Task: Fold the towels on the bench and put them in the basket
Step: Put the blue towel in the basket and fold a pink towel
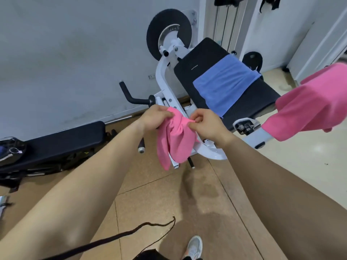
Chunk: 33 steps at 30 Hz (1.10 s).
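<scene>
Together, the left hand (155, 117) and right hand (206, 125) are pinching a bunched pink cloth towel (176, 145), dangling in midair before the black padded bench (202, 53). A flat blue cloth towel (225, 85) is lying across that bench.

You find no readable text here. Marks on weight plate (169, 32) hub: blurred, can't make out. Yellow sticker (86, 153) under low bench (65, 137): too small. Small label (151, 76) on wall: illegible.
</scene>
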Each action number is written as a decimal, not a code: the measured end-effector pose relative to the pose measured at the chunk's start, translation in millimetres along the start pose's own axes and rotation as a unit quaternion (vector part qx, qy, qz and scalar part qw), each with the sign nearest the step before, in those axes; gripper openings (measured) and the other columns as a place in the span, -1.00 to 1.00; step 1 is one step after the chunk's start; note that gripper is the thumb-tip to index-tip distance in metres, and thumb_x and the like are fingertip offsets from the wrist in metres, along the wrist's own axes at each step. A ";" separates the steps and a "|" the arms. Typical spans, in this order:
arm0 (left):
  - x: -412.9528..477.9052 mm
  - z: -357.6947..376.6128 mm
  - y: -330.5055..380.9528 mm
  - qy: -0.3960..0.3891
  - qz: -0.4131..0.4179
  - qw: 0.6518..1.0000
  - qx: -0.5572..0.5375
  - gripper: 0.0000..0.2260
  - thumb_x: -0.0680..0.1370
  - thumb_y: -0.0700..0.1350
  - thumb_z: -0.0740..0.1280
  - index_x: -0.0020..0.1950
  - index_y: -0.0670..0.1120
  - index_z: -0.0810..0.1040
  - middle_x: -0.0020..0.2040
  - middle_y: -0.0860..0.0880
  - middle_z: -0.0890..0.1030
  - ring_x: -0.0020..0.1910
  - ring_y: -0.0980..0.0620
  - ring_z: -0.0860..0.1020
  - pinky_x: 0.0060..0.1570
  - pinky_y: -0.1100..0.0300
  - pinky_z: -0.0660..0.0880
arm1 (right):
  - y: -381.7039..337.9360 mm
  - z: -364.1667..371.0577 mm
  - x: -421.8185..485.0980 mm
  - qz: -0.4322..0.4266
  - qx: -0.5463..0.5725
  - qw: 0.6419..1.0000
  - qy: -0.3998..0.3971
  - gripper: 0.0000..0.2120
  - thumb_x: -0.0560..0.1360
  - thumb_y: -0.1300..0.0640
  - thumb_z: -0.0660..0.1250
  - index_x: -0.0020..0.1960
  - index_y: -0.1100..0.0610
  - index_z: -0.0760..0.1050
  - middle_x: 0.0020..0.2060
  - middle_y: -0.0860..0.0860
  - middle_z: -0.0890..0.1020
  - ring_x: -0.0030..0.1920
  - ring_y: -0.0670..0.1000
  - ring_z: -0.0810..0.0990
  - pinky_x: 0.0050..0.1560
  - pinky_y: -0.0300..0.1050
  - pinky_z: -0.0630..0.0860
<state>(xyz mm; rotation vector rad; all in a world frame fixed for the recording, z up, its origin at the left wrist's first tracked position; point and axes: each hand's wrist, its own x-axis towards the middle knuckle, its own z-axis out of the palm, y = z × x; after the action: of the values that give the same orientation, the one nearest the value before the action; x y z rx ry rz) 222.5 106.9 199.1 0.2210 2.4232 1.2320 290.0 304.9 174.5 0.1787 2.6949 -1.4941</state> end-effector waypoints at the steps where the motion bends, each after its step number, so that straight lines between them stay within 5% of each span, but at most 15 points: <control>1: -6.3 -9.5 1.2 0.008 0.011 1.000 0.010 -0.84 0.55 -0.10 0.34 -0.01 -0.09 0.70 -0.10 -0.08 0.69 -0.13 0.03 0.59 0.08 0.04 0.54 | -9.2 1.7 0.1 -0.009 -0.003 1.000 0.000 -0.98 0.47 0.11 0.39 -0.12 0.05 0.60 -0.30 -0.07 0.63 -0.30 -0.11 0.57 -0.26 -0.21 0.44; 4: -30.8 -39.6 -1.4 0.014 0.049 0.997 0.053 -0.79 0.44 -0.09 0.39 -0.04 -0.20 0.64 -0.19 -0.03 0.55 -0.19 0.07 0.47 -0.05 0.08 0.45 | -37.9 11.2 6.2 -0.041 -0.034 0.998 0.041 -0.91 0.49 0.10 0.33 -0.14 0.02 0.61 -0.19 -0.11 0.67 -0.15 -0.07 0.61 -0.10 -0.08 0.55; 7: -60.4 -70.4 -8.2 -0.001 0.077 0.992 0.096 -0.80 0.44 -0.13 0.44 -0.04 -0.23 0.63 -0.22 -0.10 0.58 -0.21 0.09 0.48 -0.07 0.13 0.44 | -77.0 29.9 5.2 -0.074 -0.041 0.995 0.059 -0.85 0.51 0.12 0.33 0.04 0.02 0.64 -0.02 -0.11 0.68 -0.04 -0.08 0.60 0.03 -0.13 0.52; 10: -92.0 -103.8 -18.1 -0.011 0.098 0.989 0.110 -0.88 0.47 -0.24 0.47 -0.04 -0.05 0.70 -0.13 -0.02 0.70 -0.21 0.21 0.57 -0.06 0.32 0.51 | -119.8 62.8 -3.7 -0.097 -0.047 0.994 -0.032 -0.69 0.49 0.09 0.33 0.22 0.00 0.63 0.13 -0.12 0.66 0.10 -0.08 0.60 0.17 -0.13 0.50; 12: -117.4 -129.8 -30.2 -0.004 0.111 0.988 0.111 -0.84 0.47 -0.26 0.48 -0.01 -0.05 0.70 -0.12 0.02 0.71 -0.20 0.23 0.59 -0.06 0.37 0.51 | -148.2 91.6 -12.9 -0.095 -0.022 0.989 -0.111 -0.63 0.40 0.06 0.29 0.17 0.03 0.66 0.07 -0.08 0.69 0.10 -0.09 0.61 0.21 -0.02 0.54; 16: -176.3 -187.9 -77.7 0.034 0.098 0.989 0.104 -0.85 0.47 -0.27 0.49 0.00 -0.09 0.70 -0.10 0.01 0.72 -0.19 0.21 0.62 -0.07 0.37 0.54 | -197.4 156.8 -33.7 -0.102 -0.010 0.975 -0.198 -0.63 0.36 0.02 0.32 -0.06 0.32 0.62 -0.25 0.10 0.57 -0.18 0.00 0.50 -0.08 0.03 0.45; 19: -223.9 -227.9 -128.1 0.079 0.069 0.988 0.110 -0.87 0.44 -0.22 0.52 -0.05 -0.07 0.68 -0.14 0.01 0.72 -0.20 0.18 0.63 -0.10 0.29 0.55 | -228.0 213.9 -52.2 -0.113 -0.084 0.956 -0.257 -0.87 0.44 0.12 0.38 -0.13 0.16 0.67 -0.31 -0.02 0.60 -0.25 -0.04 0.53 -0.14 -0.05 0.44; 23: -281.3 -267.6 -200.6 0.121 0.016 0.981 0.151 -0.85 0.41 -0.13 0.54 -0.14 0.06 0.62 -0.18 0.09 0.69 -0.19 0.13 0.61 -0.08 0.18 0.55 | -267.9 296.3 -79.0 -0.131 -0.166 0.922 -0.324 -0.93 0.43 0.10 0.49 -0.10 0.06 0.66 -0.25 -0.02 0.64 -0.26 -0.05 0.55 -0.18 -0.11 0.46; 28: -336.9 -304.1 -272.9 0.118 -0.051 0.972 0.198 -0.86 0.42 -0.04 0.51 -0.10 0.09 0.59 -0.15 0.10 0.65 -0.11 0.08 0.57 -0.18 0.22 0.43 | -300.4 389.7 -104.8 -0.177 -0.185 0.916 -0.310 -0.83 0.36 0.12 0.57 -0.27 0.00 0.58 -0.35 -0.05 0.63 -0.34 -0.08 0.52 -0.28 -0.16 0.44; 33: -365.1 -334.4 -319.9 0.078 -0.096 0.988 0.089 -0.80 0.41 0.05 0.54 -0.08 -0.03 0.67 -0.18 -0.04 0.65 -0.22 0.07 0.54 -0.18 0.15 0.44 | -315.5 452.4 -107.2 -0.207 -0.192 0.910 -0.305 -0.79 0.34 0.06 0.59 -0.21 0.00 0.54 -0.32 -0.09 0.59 -0.29 -0.09 0.53 -0.30 -0.17 0.40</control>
<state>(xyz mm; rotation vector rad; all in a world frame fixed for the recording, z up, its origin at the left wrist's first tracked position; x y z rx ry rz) 423.2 -446.8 223.2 -0.0608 2.6184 0.9824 352.5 -252.3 211.3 -0.7834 2.4856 -0.8265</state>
